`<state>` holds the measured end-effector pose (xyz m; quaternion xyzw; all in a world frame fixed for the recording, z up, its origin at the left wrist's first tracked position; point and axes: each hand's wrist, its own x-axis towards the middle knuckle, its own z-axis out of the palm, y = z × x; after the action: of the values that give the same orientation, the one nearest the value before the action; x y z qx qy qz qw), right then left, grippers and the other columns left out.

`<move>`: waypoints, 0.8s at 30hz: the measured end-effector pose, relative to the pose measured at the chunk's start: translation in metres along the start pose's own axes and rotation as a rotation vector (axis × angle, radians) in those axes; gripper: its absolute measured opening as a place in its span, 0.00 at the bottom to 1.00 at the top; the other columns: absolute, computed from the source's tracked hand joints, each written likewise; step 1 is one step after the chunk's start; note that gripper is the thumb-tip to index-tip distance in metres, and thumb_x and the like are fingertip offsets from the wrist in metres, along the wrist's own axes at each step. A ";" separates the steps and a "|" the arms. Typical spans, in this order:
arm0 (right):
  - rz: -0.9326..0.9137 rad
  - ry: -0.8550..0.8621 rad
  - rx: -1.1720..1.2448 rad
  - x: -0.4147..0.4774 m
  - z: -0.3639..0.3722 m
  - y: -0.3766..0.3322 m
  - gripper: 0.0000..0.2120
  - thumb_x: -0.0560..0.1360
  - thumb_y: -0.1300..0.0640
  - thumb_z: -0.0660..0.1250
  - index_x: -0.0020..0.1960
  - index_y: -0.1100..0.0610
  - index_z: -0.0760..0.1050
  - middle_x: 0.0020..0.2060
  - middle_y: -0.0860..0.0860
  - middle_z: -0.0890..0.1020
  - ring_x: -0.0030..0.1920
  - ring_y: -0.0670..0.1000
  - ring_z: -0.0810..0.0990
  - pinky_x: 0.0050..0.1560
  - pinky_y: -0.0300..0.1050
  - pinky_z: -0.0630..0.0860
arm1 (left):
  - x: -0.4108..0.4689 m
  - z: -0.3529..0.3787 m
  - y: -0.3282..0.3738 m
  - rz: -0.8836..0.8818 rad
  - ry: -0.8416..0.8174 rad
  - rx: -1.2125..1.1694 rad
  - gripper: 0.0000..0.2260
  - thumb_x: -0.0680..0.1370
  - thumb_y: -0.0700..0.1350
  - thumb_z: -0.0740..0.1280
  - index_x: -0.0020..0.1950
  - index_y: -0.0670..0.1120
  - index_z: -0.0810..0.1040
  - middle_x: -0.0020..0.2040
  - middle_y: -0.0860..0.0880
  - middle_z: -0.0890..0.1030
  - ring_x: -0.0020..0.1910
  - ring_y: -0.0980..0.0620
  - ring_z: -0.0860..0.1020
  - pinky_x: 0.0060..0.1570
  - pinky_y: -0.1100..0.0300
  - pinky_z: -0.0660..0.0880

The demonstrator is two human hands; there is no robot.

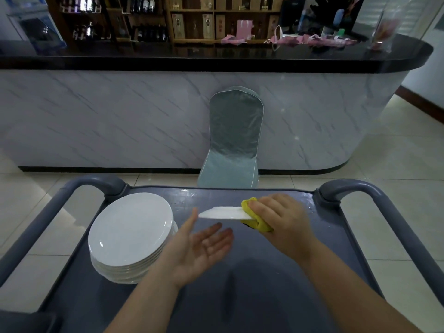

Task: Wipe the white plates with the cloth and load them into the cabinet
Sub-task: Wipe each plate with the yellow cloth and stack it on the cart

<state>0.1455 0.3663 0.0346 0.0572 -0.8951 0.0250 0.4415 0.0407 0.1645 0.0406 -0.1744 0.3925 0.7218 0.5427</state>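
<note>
1. Gripping one white plate through the yellow cloth, the right hand holds it edge-on above the cart.
2. Left hand lies open, palm up, likely ready to support it.
3. Stacked plates wait near left.

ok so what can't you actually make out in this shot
Head view only:
- held plate: edge-on, faces unseen; the yellow cloth and the right hand gripping it cover its right end.
- left hand: fingertips blurred, so thumb contact with the plate is unclear.
- plate stack: count unclear, lower rims merge and the left forearm covers its near edge.
- cabinet: outside the frame.
</note>
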 end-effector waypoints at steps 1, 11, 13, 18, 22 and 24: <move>-0.035 -0.012 -0.006 0.001 0.001 -0.003 0.13 0.74 0.52 0.73 0.54 0.58 0.78 0.42 0.53 0.83 0.37 0.57 0.79 0.40 0.49 0.75 | 0.001 0.008 -0.001 0.004 -0.011 -0.047 0.23 0.76 0.54 0.68 0.59 0.35 0.77 0.53 0.35 0.83 0.47 0.39 0.84 0.47 0.47 0.82; 0.476 -0.170 0.317 -0.028 0.011 -0.047 0.29 0.72 0.43 0.67 0.71 0.45 0.66 0.72 0.48 0.63 0.72 0.57 0.57 0.74 0.39 0.49 | -0.001 0.020 -0.005 0.311 -0.074 -0.034 0.10 0.79 0.36 0.62 0.60 0.40 0.75 0.53 0.40 0.84 0.48 0.44 0.84 0.42 0.50 0.83; 0.553 -0.086 0.344 -0.027 0.021 -0.063 0.26 0.75 0.43 0.63 0.72 0.43 0.64 0.73 0.47 0.62 0.73 0.56 0.55 0.74 0.39 0.47 | -0.001 0.022 -0.007 0.367 -0.115 -0.008 0.13 0.78 0.36 0.63 0.62 0.44 0.75 0.55 0.42 0.84 0.51 0.43 0.84 0.46 0.48 0.82; 0.533 0.031 0.334 -0.020 0.025 -0.030 0.16 0.78 0.54 0.66 0.65 0.48 0.75 0.67 0.49 0.72 0.66 0.57 0.69 0.70 0.51 0.63 | 0.001 0.015 -0.014 0.503 -0.162 0.032 0.21 0.71 0.36 0.67 0.64 0.42 0.73 0.59 0.41 0.82 0.56 0.41 0.82 0.43 0.50 0.82; 0.614 0.028 0.386 -0.004 0.019 -0.013 0.17 0.77 0.61 0.68 0.64 0.51 0.76 0.65 0.48 0.75 0.67 0.52 0.70 0.68 0.51 0.65 | -0.001 0.008 -0.010 0.550 -0.163 0.017 0.23 0.71 0.37 0.68 0.65 0.43 0.73 0.59 0.43 0.82 0.56 0.43 0.82 0.43 0.51 0.82; 0.401 0.028 0.311 -0.011 0.023 -0.036 0.15 0.79 0.58 0.65 0.65 0.52 0.76 0.66 0.49 0.75 0.67 0.48 0.67 0.67 0.49 0.63 | 0.000 0.008 -0.009 0.537 -0.175 -0.020 0.23 0.71 0.37 0.68 0.66 0.44 0.73 0.60 0.42 0.82 0.56 0.42 0.82 0.42 0.52 0.82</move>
<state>0.1385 0.3296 0.0112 -0.0545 -0.8677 0.2500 0.4261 0.0502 0.1716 0.0426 -0.0064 0.3692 0.8558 0.3624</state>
